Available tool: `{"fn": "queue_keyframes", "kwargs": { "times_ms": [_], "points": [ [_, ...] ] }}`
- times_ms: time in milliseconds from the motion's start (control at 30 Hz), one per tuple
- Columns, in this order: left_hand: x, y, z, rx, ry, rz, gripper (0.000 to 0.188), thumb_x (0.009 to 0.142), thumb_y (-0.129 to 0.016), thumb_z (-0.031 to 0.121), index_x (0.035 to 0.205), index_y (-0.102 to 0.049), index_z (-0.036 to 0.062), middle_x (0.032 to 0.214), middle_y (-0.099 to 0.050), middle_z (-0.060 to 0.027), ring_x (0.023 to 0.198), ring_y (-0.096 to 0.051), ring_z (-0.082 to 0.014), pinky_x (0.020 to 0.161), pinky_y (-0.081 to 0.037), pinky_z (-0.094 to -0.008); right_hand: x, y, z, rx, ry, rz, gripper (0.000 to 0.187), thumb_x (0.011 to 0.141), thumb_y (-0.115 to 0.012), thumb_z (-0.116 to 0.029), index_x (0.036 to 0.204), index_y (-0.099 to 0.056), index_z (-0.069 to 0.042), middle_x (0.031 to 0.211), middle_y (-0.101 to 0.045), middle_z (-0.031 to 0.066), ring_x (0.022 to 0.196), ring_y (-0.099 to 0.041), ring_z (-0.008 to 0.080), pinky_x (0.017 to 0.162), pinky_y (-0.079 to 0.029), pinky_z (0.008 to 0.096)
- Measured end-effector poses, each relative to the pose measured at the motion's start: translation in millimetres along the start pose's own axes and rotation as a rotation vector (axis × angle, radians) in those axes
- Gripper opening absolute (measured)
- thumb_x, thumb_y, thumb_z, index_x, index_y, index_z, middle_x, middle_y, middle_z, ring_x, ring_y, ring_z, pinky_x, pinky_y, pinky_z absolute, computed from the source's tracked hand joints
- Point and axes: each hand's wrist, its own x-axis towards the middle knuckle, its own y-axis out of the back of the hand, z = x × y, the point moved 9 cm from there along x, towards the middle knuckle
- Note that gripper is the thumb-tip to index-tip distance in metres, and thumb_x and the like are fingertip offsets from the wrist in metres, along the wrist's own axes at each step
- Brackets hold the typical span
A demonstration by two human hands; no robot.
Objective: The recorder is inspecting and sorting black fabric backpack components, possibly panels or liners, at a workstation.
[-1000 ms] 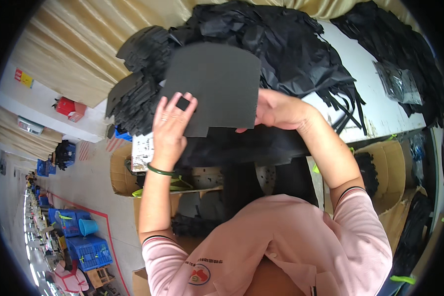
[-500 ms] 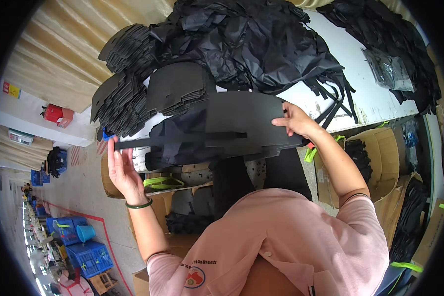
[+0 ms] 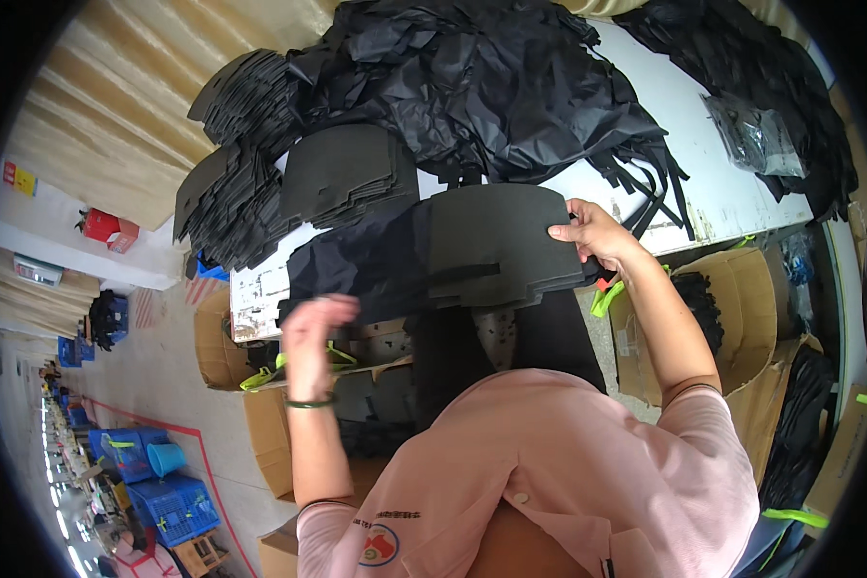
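Observation:
My right hand (image 3: 592, 234) grips the right edge of a dark grey-green foam panel (image 3: 506, 226), thumb on top and fingers at the rim. The panel has a rounded top, a notched lower edge and a slot with a short piece of black strap (image 3: 472, 274) at it. Black fabric (image 3: 361, 265) extends to the left from beneath the panel. My left hand (image 3: 320, 316), with a dark bangle at the wrist, is over the near left edge of this fabric. Motion smears its fingers, so what they hold, if anything, is unclear.
Stacks of similar foam panels (image 3: 342, 173) stand at the left of the white table (image 3: 260, 301). Behind them spreads a large heap of black fabric (image 3: 472, 82). Cardboard boxes (image 3: 742, 299) sit below the table's front. Blue crates (image 3: 173, 506) are on the floor far left.
My left hand has moved right, toward the panel. The long strap stretched out to the left no longer shows, only a short piece at the slot. The panel has shifted slightly right in my right hand.

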Motion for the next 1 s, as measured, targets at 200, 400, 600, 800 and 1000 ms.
{"fn": "queue_keyframes", "kwargs": {
  "times_ms": [200, 400, 600, 800, 1000],
  "points": [
    [-57.5, -207.3, -34.3, -1.011, 0.695, -0.444, 0.058, 0.100, -0.045, 0.043, 0.134, -0.046, -0.0043, 0.129, -0.057, -0.0195, 0.125, -0.051, -0.0297, 0.112, -0.033, -0.0437, -3.0, -18.0, -10.8, 0.250, 0.025, -0.109, 0.033, 0.085, -0.074, -0.014, 0.109, -0.056, -0.001, 0.077, -0.063, -0.0005, 0.047, -0.052, 0.0032, 0.042, -0.042, 0.0150],
    [-16.8, -208.3, -50.1, -1.181, 0.548, -0.148, 0.034, 0.098, -0.054, 0.024, 0.124, -0.053, 0.0018, 0.125, -0.060, -0.0116, 0.119, -0.055, -0.0232, 0.106, -0.041, -0.0395, -9.0, -18.4, -9.3, 0.071, 0.085, -0.101, 0.032, 0.084, -0.075, -0.014, 0.105, -0.054, -0.003, 0.069, -0.061, -0.0007, 0.050, -0.052, 0.0048, 0.040, -0.037, 0.0176],
    [-18.3, -215.3, -73.0, -1.200, 0.670, -0.136, 0.023, 0.095, -0.057, 0.009, 0.117, -0.058, 0.0019, 0.121, -0.063, -0.0101, 0.113, -0.059, -0.0226, 0.099, -0.048, -0.0372, -13.7, -10.2, -8.0, -0.184, 0.166, 0.008, 0.035, 0.083, -0.075, -0.011, 0.109, -0.053, -0.003, 0.064, -0.052, -0.0025, 0.048, -0.045, 0.0057, 0.041, -0.036, 0.0219],
    [-21.4, -214.6, -70.3, -1.196, 0.630, -0.086, 0.023, 0.095, -0.056, 0.007, 0.117, -0.058, 0.0013, 0.121, -0.062, -0.0111, 0.112, -0.060, -0.0241, 0.100, -0.049, -0.0375, -24.6, -14.6, -17.1, -0.255, 0.215, 0.050, 0.038, 0.083, -0.073, -0.007, 0.114, -0.052, -0.003, 0.065, -0.046, -0.0038, 0.053, -0.041, 0.0051, 0.045, -0.035, 0.0230],
    [-28.6, -223.6, -47.1, -1.251, 0.714, -0.237, 0.029, 0.095, -0.058, 0.009, 0.121, -0.056, -0.0026, 0.123, -0.061, -0.0140, 0.113, -0.060, -0.0251, 0.100, -0.048, -0.0376, -21.6, -3.6, -15.6, -0.276, 0.232, 0.079, 0.034, 0.084, -0.073, -0.008, 0.109, -0.052, -0.003, 0.065, -0.044, -0.0042, 0.054, -0.042, 0.0053, 0.045, -0.036, 0.0236]
  ]
}}
